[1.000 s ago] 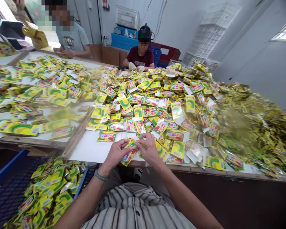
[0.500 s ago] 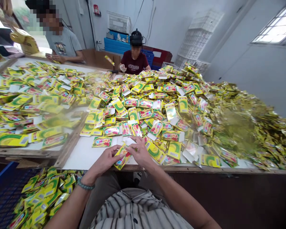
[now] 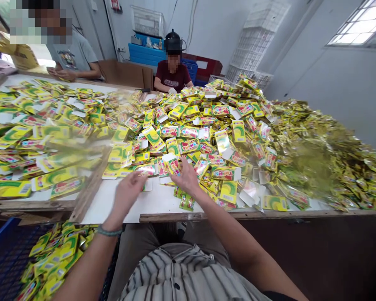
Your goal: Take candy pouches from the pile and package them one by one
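Note:
My left hand [image 3: 130,193], slightly blurred, has its fingers closed on a small yellow-and-green printed box at the front of the white tabletop. Most of that box is behind the fingers; its white end [image 3: 148,185] sticks out to the right. My right hand [image 3: 186,179] is open, thumb and fingers apart, at a printed box with a raised white flap [image 3: 168,157] at the near edge of the heap. Green sachets [image 3: 186,201] lie on the table just below my right hand.
A large heap of boxes [image 3: 188,131] covers the table, with many shiny packets [image 3: 332,154] to the right. Wooden strips [image 3: 90,186] divide and edge the table. A blue crate [image 3: 3,242] of boxes stands lower left. Two people [image 3: 174,77] sit across the table.
The box held between both hands is no longer in view. My left hand has moved left onto another box, and my right hand has moved up to the heap. The sachets are now uncovered.

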Motion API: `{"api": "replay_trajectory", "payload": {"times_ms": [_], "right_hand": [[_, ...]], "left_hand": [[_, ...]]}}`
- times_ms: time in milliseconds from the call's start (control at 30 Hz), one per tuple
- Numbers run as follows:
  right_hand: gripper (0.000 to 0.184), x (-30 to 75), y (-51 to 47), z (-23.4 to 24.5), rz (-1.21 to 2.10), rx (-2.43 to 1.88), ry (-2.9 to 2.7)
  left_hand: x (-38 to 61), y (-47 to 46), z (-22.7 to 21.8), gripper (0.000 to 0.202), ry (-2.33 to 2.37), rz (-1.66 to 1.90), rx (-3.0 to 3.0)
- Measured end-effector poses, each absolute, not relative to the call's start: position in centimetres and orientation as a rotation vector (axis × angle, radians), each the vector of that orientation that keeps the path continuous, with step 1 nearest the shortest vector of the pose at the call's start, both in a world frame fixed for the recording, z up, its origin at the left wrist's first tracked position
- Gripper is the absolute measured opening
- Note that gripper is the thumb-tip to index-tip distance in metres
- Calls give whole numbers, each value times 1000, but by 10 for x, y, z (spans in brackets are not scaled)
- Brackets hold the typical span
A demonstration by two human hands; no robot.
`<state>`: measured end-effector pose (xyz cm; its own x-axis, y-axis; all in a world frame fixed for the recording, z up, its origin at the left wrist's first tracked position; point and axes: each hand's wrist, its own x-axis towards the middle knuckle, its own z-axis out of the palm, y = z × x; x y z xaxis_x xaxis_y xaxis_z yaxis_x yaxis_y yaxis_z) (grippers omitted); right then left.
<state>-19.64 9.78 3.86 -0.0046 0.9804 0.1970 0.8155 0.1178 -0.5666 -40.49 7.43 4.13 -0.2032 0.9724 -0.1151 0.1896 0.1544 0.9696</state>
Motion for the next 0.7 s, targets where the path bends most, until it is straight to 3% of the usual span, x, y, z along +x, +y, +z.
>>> {"api": "replay_trajectory", "payload": {"times_ms": [100,167,267,400,567,700], "right_hand": [[74,-204,74,39,695,-1547,-1879],[66,-201,63,36,759,-1576,-1920],[52,-188,55,28,490,-1920,-2019],[51,-175,57,14,273,-2009,-2277],[15,-164,61,8,584,-1789,-1886],[24,-160,64,16,995,-1514,-1381]], "left_hand": [[-365,64,22,66,1310,1120,905],[-360,62,13,65,1260,1160,795],[-371,61,1,56,1271,1116,895],[-383,61,-15,46,1325,1051,1161],[-382,58,-16,37,1413,953,1433],[-374,57,-4,34,1271,910,1485]]}}
